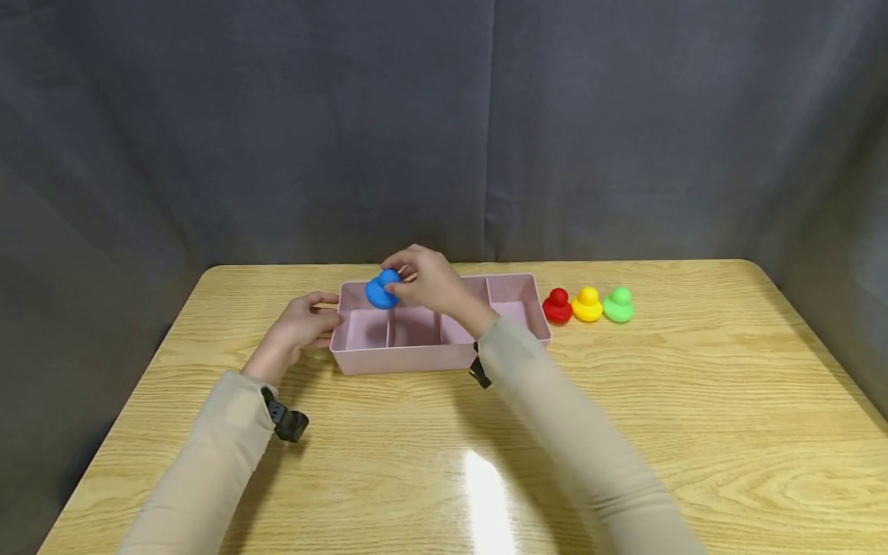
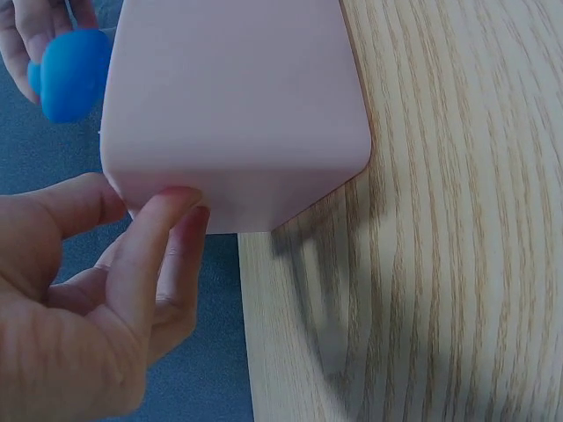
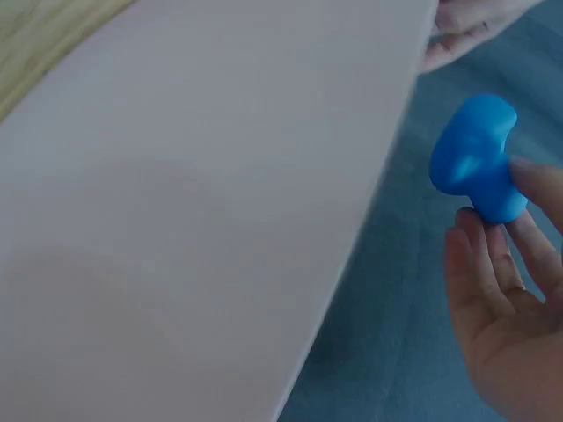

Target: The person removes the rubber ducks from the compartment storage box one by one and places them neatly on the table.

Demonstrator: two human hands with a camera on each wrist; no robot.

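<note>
A pink divided tray [image 1: 416, 361] sits mid-table. My right hand [image 1: 423, 281] pinches a blue toy duck [image 1: 382, 290] by its head above the tray's back-left compartment; the duck [image 3: 477, 156] hangs from the fingertips [image 3: 506, 251] in the right wrist view. My left hand [image 1: 305, 322] rests against the tray's left end, thumb and fingers [image 2: 163, 229] touching the pink wall [image 2: 237, 114]. The blue duck [image 2: 72, 72] shows beyond the tray's edge there too.
Red [image 1: 558, 305], yellow [image 1: 587, 304] and green [image 1: 618, 304] toy ducks stand in a row just right of the tray. The wooden table [image 1: 694, 401] is backed by a grey curtain [image 1: 444, 131]. Glare marks the table's near middle.
</note>
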